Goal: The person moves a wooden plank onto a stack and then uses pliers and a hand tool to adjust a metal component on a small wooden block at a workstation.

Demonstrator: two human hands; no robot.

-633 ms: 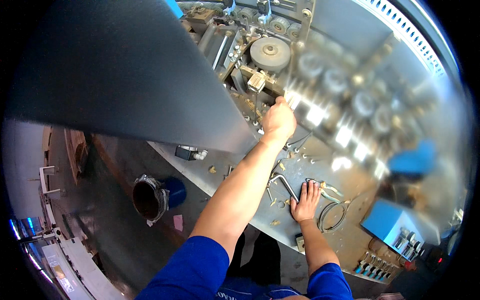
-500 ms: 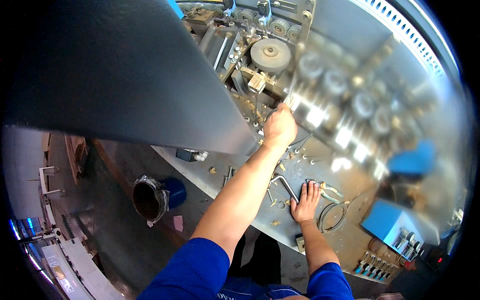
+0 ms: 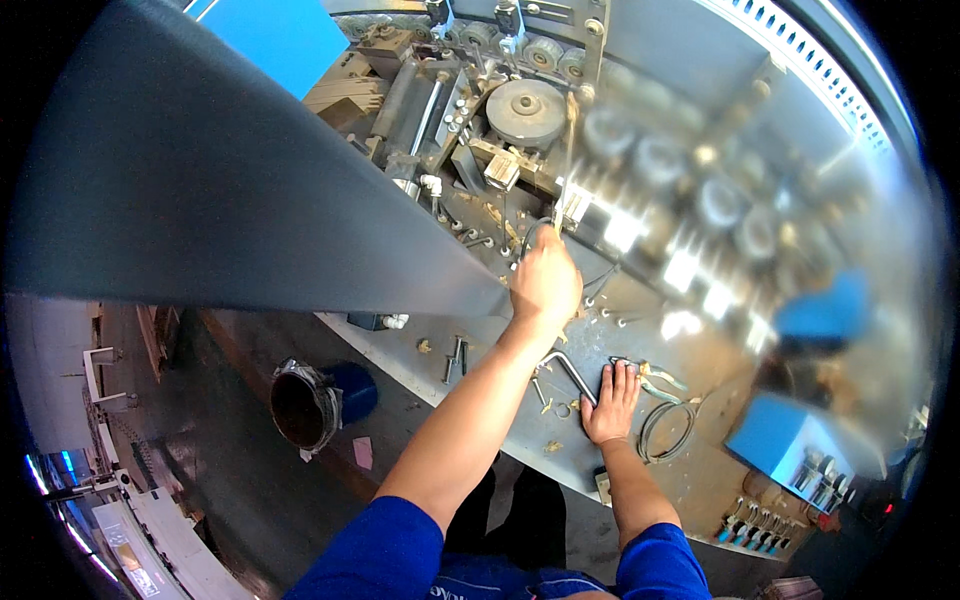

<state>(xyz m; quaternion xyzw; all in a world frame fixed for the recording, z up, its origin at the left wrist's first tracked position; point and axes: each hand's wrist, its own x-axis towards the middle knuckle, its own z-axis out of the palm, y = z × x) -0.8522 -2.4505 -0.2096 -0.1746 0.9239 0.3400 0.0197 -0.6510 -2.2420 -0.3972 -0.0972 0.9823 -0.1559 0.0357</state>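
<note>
My left hand (image 3: 546,282) reaches forward over the metal bed of the machine, its fingers closed round a long thin rod-like tool (image 3: 568,160). The tool points away from me, past the grey round wheel (image 3: 526,112); its exact kind does not show. Flat on the metal bed (image 3: 530,430), with fingers stretched, rests my right hand (image 3: 612,405). Beside its fingertips lie pliers (image 3: 662,378) with pale green handles. A bent hex key (image 3: 572,376) is at its left, and a coil of dark cable (image 3: 667,432) at its right.
A big dark panel (image 3: 230,190) juts in from the left, close to my left forearm. Loose bolts (image 3: 455,358) and yellowish scraps lie on the bed. A blue control box (image 3: 785,445) stands at right. On the floor at left is a blue bucket (image 3: 345,392).
My left hand has drawn slightly left and back, and the thin tool now shows more plainly. My right hand has stayed put. The view has shifted slightly, showing more machine behind the panel.
</note>
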